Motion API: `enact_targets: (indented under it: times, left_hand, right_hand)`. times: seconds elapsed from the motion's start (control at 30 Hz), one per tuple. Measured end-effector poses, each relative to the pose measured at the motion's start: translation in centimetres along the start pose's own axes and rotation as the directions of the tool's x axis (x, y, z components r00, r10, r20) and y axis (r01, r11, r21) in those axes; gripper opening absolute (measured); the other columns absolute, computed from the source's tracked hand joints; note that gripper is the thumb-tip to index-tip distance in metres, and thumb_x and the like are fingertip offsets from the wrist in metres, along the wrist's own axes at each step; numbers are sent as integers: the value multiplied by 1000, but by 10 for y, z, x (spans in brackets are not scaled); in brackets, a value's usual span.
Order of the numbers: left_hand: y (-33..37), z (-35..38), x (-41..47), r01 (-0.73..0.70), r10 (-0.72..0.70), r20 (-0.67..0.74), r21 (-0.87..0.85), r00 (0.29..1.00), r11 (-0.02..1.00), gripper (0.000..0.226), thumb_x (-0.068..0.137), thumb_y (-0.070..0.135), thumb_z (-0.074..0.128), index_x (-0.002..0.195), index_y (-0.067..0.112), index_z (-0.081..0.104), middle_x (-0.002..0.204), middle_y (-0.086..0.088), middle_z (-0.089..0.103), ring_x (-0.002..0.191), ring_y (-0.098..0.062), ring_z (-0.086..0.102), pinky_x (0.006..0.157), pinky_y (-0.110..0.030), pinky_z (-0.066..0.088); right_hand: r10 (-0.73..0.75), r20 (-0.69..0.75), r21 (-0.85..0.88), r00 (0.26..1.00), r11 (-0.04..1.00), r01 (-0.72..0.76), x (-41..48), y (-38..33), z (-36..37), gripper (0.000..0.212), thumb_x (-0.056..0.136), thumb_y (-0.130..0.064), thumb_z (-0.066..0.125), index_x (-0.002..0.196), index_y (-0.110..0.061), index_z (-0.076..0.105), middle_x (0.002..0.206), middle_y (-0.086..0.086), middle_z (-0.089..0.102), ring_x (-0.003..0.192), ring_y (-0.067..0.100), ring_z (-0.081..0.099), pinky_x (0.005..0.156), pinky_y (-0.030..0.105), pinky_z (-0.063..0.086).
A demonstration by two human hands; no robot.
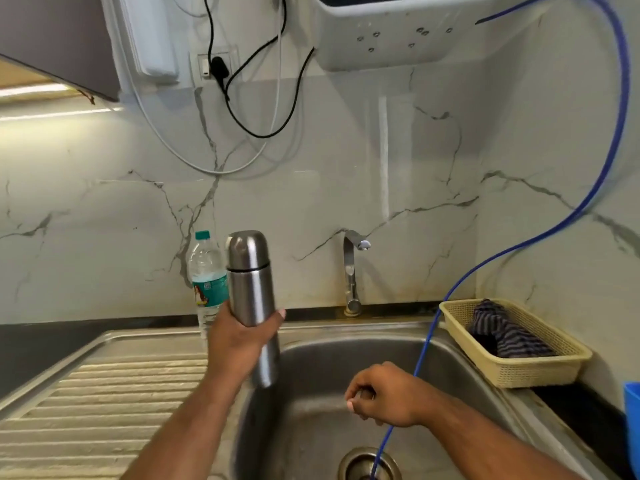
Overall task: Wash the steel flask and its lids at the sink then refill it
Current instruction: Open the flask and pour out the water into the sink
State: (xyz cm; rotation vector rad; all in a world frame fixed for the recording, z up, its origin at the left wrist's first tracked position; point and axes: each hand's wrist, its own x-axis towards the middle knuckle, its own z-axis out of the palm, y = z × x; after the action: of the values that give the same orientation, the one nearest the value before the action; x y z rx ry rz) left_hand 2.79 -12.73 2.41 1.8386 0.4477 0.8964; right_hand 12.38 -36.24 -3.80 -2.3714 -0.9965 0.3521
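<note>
My left hand (239,341) grips a steel flask (251,292) around its lower body and holds it upright over the left rim of the sink (311,375). The flask's steel cap is on. My right hand (384,396) hovers over the sink basin with its fingers curled; a small shiny bit shows between them, but I cannot tell what it is. The tap (351,271) stands behind the basin, and no water runs from it.
A clear plastic water bottle (206,275) with a green cap stands behind the flask. A thin blue hose (426,344) drops from the upper right into the drain (369,464). A yellow basket (512,344) holding a striped cloth sits at right. The ribbed drainboard (104,393) lies to the left.
</note>
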Motion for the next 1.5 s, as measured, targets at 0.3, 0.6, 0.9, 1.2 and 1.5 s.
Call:
enact_targets:
  times: [0.3, 0.6, 0.9, 1.2, 1.5]
  left_hand:
    - [-23, 75, -40, -73, 42, 271, 106, 962, 992, 70, 59, 33, 97, 113, 28, 53, 91, 15, 61, 81, 5, 58, 62, -13, 41]
    - [-52, 81, -32, -171, 20, 456, 291, 890, 941, 77, 57, 37, 97, 117, 29, 50, 104, 11, 62, 95, -9, 61, 86, -24, 49]
    - [-49, 89, -39, -387, 148, 553, 344, 820, 856, 90, 57, 36, 94, 133, 38, 46, 118, 18, 59, 106, -6, 61, 98, -31, 54]
    - [-48, 85, -49, -368, 112, 676, 248, 729, 896, 75, 57, 36, 94, 119, 37, 52, 105, 16, 64, 96, -2, 63, 86, -20, 54]
    - [-44, 82, -41, -341, 99, 710, 206, 697, 917, 71, 60, 32, 94, 116, 42, 50, 106, 16, 61, 97, -2, 60, 84, -18, 49]
  right_hand:
    - [170, -532, 414, 830, 907, 80, -7, -6, -20, 41, 98, -68, 42, 109, -36, 65, 84, -3, 76, 57, 12, 66, 61, 31, 54]
    - [101, -620, 320, 778, 938, 134, -14, -26, -27, 76, 79, -94, 36, 144, -55, 34, 114, -13, 65, 80, 11, 71, 71, 31, 60]
    - [186, -543, 15, 819, 977, -212, -16, -31, -31, 80, 68, -103, 32, 91, -30, 56, 90, -10, 62, 82, 8, 59, 71, 33, 50]
    - [142, -592, -140, 794, 951, -275, -15, -44, -32, 59, 87, -85, 41, 85, -28, 59, 81, -9, 63, 75, 11, 60, 73, 38, 56]
    - [55, -586, -222, 809, 949, -225, -15, -48, -44, 49, 91, -75, 48, 88, -27, 60, 84, -7, 63, 77, 13, 60, 77, 36, 54]
